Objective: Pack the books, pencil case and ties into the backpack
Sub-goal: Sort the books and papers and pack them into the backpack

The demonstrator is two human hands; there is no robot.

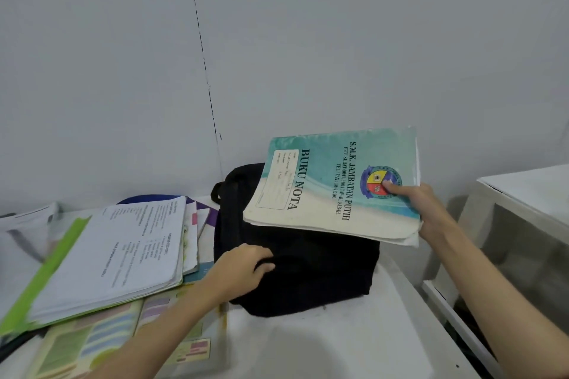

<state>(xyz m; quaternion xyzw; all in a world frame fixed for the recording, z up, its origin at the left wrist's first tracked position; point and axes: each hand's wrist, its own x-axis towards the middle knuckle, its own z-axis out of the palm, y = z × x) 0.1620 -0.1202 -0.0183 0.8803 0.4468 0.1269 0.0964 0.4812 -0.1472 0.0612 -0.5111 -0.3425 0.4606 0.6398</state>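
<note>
My right hand holds the teal "BUKU NOTA" notebook by its right edge, thumb pressed on the crest on the cover, other fingers hidden under it, so I can't tell how they lie. The notebook is tilted, left corner low, just above the top of the black backpack, w/ a second thin book under it in the same grip. My left hand is on the backpack's front-left top, fingers curled, pinching the dark fabric. The backpack sits on the white surface, near the wall. Left of it is a messy pile: a green-edged printed booklet on top, more books fanned beneath, a colourful open textbook at the near-left. Something blue peeks behind the pile; can't tell what. Pencil case & ties: can't pick them out. A white shelf unit stands to the right, apart from the surface.
</note>
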